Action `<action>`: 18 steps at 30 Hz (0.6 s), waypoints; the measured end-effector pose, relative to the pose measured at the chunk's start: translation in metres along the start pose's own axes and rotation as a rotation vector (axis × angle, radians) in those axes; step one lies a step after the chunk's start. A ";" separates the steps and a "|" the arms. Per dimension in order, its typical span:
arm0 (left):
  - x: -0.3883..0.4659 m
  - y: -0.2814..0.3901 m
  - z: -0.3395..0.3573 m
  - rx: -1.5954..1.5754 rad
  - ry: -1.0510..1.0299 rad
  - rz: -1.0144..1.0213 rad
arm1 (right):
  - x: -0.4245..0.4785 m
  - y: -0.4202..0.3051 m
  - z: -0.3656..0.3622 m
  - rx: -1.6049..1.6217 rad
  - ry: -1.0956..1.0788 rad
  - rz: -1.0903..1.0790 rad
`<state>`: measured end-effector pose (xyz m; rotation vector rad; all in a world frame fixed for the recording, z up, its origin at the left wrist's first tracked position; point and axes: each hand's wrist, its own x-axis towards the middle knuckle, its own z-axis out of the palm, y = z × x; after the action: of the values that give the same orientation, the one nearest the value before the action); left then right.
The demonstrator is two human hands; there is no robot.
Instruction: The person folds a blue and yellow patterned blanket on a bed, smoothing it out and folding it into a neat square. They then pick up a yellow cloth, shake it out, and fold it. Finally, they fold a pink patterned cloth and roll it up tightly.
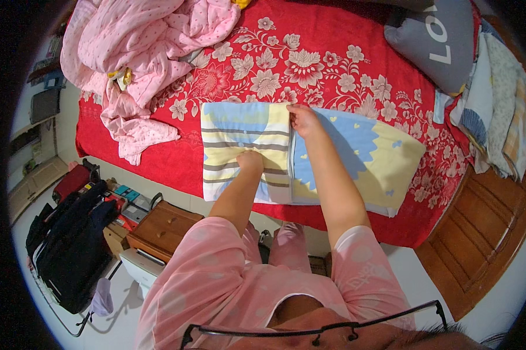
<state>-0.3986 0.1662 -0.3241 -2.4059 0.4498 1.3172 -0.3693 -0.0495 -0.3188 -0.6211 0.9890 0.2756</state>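
A folded cloth blanket lies across the bed in front of me. Its left part, a striped folded section (219,153), shows white, yellow, grey and blue; its right part, a blue and yellow section (372,162), lies flat. My left hand (250,162) rests on the striped section with its fingers curled, and whether it pinches the cloth is unclear. At the top edge, where the two parts meet, my right hand (304,120) holds the far corner of the striped section between thumb and fingers.
A red floral bedspread (158,162) covers the bed. A crumpled pink quilt (136,48) lies at the far left, a grey cushion (433,48) and piled cloths (494,100) at the right. Dark clothes (79,249) and a wooden cabinet (162,227) stand below left.
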 end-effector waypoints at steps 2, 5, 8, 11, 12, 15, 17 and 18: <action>-0.002 0.004 -0.008 0.002 -0.008 0.005 | 0.007 -0.002 -0.011 -0.062 0.000 -0.036; -0.001 -0.003 0.007 0.047 0.087 -0.025 | -0.001 0.001 0.001 -0.321 0.060 -0.122; 0.000 -0.005 0.004 0.025 0.102 0.038 | 0.011 0.015 -0.003 -0.573 0.174 -0.345; -0.015 -0.006 -0.017 0.075 -0.002 0.106 | -0.001 0.013 0.005 -0.922 0.366 -0.504; -0.016 -0.008 -0.014 0.061 0.014 0.101 | -0.014 0.008 0.012 -0.969 0.363 -0.500; -0.013 -0.012 -0.007 0.039 0.048 0.089 | -0.021 0.008 0.017 -0.944 0.354 -0.588; -0.011 -0.011 -0.005 0.047 0.052 0.078 | -0.026 0.005 0.017 -0.927 0.373 -0.621; -0.010 -0.011 -0.006 0.046 0.040 0.077 | -0.026 0.003 0.016 -0.917 0.383 -0.640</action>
<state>-0.3948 0.1742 -0.3108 -2.4024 0.5836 1.2779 -0.3733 -0.0359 -0.2918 -1.8345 0.9404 0.0166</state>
